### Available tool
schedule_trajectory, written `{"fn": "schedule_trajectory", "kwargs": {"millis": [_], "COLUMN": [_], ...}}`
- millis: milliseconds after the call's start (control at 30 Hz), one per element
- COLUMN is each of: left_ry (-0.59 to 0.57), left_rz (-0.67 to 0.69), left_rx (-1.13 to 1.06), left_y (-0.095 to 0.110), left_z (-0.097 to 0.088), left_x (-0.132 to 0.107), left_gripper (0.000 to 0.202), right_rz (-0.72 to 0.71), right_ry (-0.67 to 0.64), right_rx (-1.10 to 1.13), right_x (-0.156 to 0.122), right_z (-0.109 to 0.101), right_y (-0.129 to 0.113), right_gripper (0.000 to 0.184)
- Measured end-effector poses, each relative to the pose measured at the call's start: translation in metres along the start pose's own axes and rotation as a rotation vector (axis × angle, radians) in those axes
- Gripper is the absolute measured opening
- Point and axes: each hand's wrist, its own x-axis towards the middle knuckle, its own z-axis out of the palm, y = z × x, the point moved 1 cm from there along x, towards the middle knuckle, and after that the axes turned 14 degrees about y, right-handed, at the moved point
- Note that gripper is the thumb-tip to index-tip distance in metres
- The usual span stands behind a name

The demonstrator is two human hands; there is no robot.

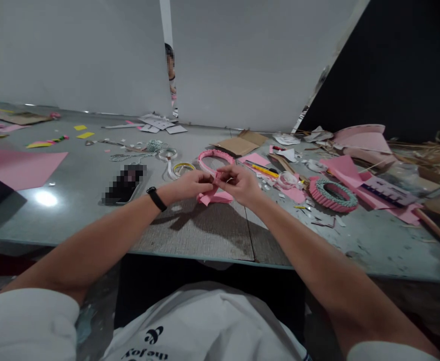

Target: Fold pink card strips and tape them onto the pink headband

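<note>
Left hand (192,184) and right hand (238,184) both closed, pinching pink paper strip (212,197) mid-table (190,230), right at near edge of pleated pink hoop (214,159); pleated ring (333,195) right, phone (124,184) left

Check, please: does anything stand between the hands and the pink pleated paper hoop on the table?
Nothing visible stands in the way. The left hand and right hand pinch a folded pink paper strip right at the lower end of the pink pleated paper hoop.
</note>
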Motion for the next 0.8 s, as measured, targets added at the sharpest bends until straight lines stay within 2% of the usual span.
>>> {"fn": "schedule_trajectory", "kwargs": {"millis": [167, 300, 367, 467, 600, 700, 800], "left_ry": [0.076, 0.165, 0.258, 0.360, 0.374, 0.358, 0.294], "left_rz": [0.059, 0.065, 0.056, 0.048, 0.022, 0.008, 0.044], "left_rx": [0.116, 0.203, 0.284, 0.401, 0.543, 0.655, 0.745], "left_y": [-0.002, -0.010, -0.016, -0.023, -0.025, -0.030, -0.044], "left_z": [0.000, -0.002, -0.005, -0.009, -0.018, -0.030, -0.040], "left_x": [0.003, 0.008, 0.011, 0.013, 0.015, 0.017, 0.017], "left_gripper": [0.039, 0.032, 0.028, 0.023, 0.018, 0.021, 0.012], "right_rz": [0.076, 0.125, 0.133, 0.120, 0.171, 0.197, 0.171], "right_ry": [0.069, 0.198, 0.269, 0.363, 0.324, 0.281, 0.266], "right_rx": [0.008, -0.056, -0.191, -0.510, -0.752, -0.760, -0.742], "right_x": [0.009, 0.017, 0.019, 0.023, 0.026, 0.026, 0.024], "right_z": [-0.005, -0.016, -0.022, -0.033, -0.039, -0.037, -0.032], "right_y": [0.010, 0.023, 0.028, 0.032, 0.031, 0.028, 0.025], "right_gripper": [0.042, 0.034, 0.027, 0.018, 0.016, 0.015, 0.013]}}
